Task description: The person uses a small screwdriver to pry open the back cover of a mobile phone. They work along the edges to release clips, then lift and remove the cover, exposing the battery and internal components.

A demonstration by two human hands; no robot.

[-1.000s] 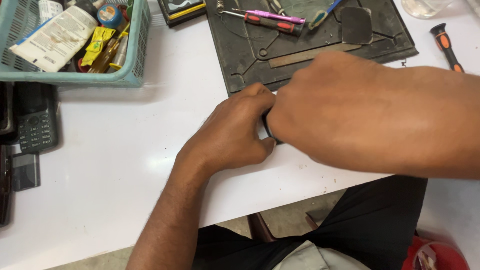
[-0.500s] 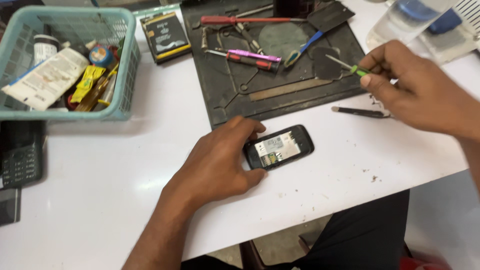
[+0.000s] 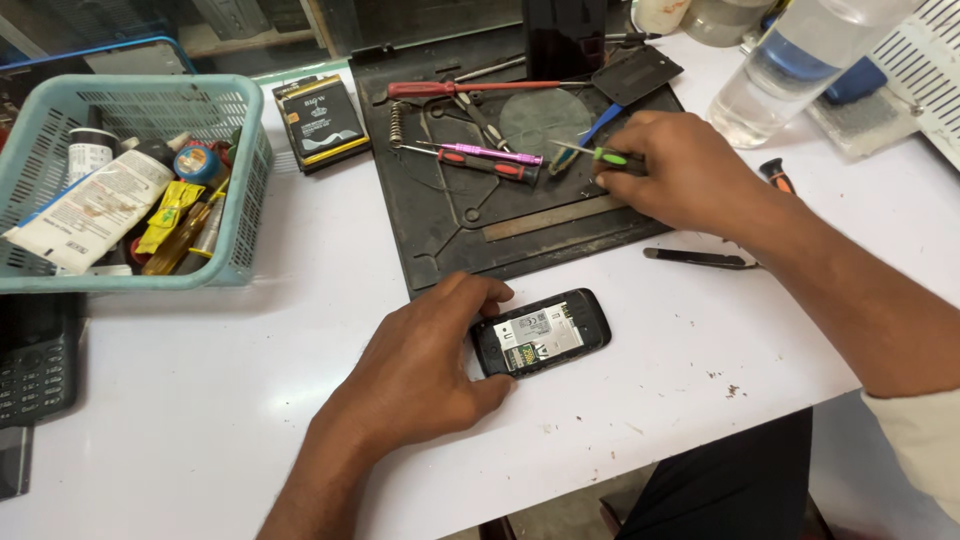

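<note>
A small black phone (image 3: 545, 333) lies face down on the white table (image 3: 250, 400) with its back cover off, showing its inner label and contacts. My left hand (image 3: 425, 370) rests on the table and grips the phone's left end. My right hand (image 3: 680, 175) is over the dark work mat (image 3: 450, 210) and holds a green-handled screwdriver (image 3: 600, 155) with its tip pointing left. Red and pink screwdrivers (image 3: 480, 158) lie on the mat beside it.
A teal basket (image 3: 240, 170) of tubes and small bottles stands at the left. A phone battery (image 3: 320, 120) lies by the mat. A clear bottle (image 3: 790, 65) stands at the back right. Black tweezers (image 3: 700, 259) lie right of the mat. Old keypad phones (image 3: 35, 370) sit at the left edge.
My right hand lifted off the phone and moved back and left over the mat with the green screwdriver. The left hand kept hold of the phone.
</note>
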